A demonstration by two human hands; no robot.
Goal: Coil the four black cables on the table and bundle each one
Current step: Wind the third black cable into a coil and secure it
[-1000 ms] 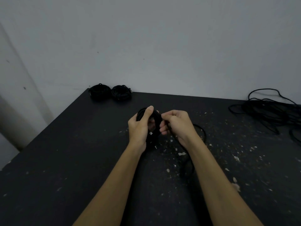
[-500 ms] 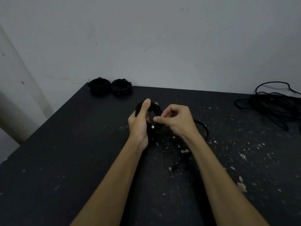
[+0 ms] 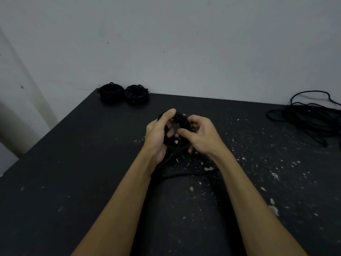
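Note:
A small coil of black cable (image 3: 181, 119) is held up over the middle of the black table (image 3: 73, 163). My left hand (image 3: 158, 133) grips the coil's left side, thumb up over its top. My right hand (image 3: 200, 134) pinches the cable at the coil's right side, thumb and fingers curled round it. A loose tail of the same cable (image 3: 166, 163) hangs down between my wrists onto the table. Two finished black bundles (image 3: 110, 91) (image 3: 136, 94) lie side by side at the far left corner. A loose tangled black cable (image 3: 311, 117) sprawls at the far right.
A pale wall stands right behind the table's far edge. White flecks and chips (image 3: 273, 207) dot the right half of the tabletop. The table's left edge (image 3: 55, 126) runs diagonally, with a pale floor and column beyond it.
My right hand has slid round the coil's right side, and the loop of slack cable that lay right of my hand has been drawn in. The view has tilted slightly.

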